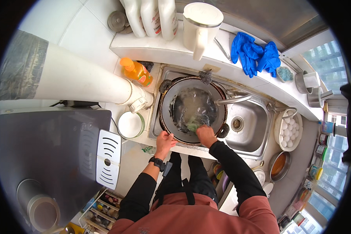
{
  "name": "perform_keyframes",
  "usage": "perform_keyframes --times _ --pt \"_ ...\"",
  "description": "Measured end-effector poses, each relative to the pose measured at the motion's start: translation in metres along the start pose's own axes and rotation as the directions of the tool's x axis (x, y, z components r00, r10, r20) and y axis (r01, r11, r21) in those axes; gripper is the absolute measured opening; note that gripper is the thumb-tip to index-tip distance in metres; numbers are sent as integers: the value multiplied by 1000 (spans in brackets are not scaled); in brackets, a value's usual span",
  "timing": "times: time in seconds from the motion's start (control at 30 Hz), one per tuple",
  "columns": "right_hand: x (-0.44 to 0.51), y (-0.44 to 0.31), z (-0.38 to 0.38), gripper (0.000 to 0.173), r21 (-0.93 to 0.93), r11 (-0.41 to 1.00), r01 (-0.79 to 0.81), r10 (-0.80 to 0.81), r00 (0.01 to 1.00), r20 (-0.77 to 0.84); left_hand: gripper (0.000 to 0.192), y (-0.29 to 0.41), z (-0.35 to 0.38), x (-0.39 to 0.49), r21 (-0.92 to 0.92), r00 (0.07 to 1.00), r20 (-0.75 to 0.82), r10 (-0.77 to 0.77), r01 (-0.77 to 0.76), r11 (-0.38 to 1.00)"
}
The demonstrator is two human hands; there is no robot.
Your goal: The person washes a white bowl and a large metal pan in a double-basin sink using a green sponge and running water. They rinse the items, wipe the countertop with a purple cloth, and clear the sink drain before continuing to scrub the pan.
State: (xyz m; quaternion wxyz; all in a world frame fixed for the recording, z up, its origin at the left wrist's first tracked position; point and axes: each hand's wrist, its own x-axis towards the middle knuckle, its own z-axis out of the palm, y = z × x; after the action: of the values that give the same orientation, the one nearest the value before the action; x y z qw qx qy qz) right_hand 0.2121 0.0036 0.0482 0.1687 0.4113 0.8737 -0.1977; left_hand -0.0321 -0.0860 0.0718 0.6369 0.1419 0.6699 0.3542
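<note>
A large wok (165, 108) with a worn, dark rim rests over the left basin of a stainless-steel sink (253, 114). Cloudy water (190, 98) lies in its bottom. My left hand (165, 144) grips the near-left rim, fingers curled over the edge. Inside the near-right part of the wok, my right hand (206, 135) is closed on a green scrubbing pad or cloth (192, 126), which is partly hidden and blurred. The metal faucet (234, 100) reaches over the wok's right side. At the far rim hangs a steel-wool scrubber (205, 77).
An orange pump bottle (137, 73) and a white bowl (130, 125) stand left, beside a thick white pipe (87, 76). On the ledge are a lidded pitcher (201, 26) and blue gloves (253, 54). An egg basket (288, 130) and a metal pot (280, 166) sit right.
</note>
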Motion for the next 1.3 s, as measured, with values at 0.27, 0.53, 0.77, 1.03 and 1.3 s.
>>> perform_keyframes --times 0.27,0.53,0.77,1.03,1.3 --pt "7 -1 9 7 251 918 -307 355 918 -175 42 21 -2 -36 74 991 -129 -27 37 997" --pt "-48 25 -34 14 972 -218 -86 410 896 171 38 51 40 -64 159 990 130 56 -77 984" --pt "-117 16 -96 17 921 -325 215 529 848 -12 35 99 151 -74 498 752 396 527 -658 565" --pt "-170 62 -92 43 691 -656 304 649 695 311 25 107 244 -88 143 776 470 422 -538 831" --pt "-176 100 -66 57 305 -888 344 401 904 149 29 97 291 -79 506 778 593 207 -560 656"
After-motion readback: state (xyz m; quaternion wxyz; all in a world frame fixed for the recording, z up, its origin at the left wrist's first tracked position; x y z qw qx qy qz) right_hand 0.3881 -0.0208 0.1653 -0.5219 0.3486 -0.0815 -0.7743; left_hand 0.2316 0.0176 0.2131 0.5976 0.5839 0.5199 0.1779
